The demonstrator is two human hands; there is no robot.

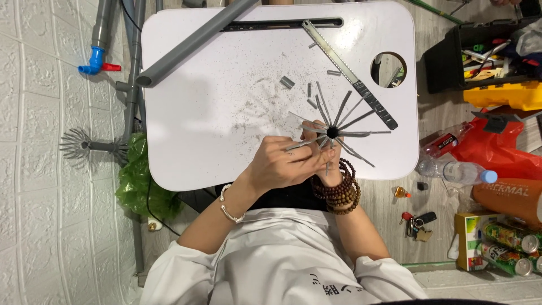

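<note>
Both hands, left hand point(280, 165), right hand point(329, 151), around splayed grey pipe point(332, 132)

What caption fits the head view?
Both hands bend strips of a grey plastic pipe cut into a fan, over a white table.

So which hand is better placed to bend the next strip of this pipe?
Probably left: the left hand pinches strips of the grey fanned plastic pipe end, which the right hand steadies from below.

Saw blade point(351, 75) on table point(192, 124), pipe point(195, 40) to its left.
</note>
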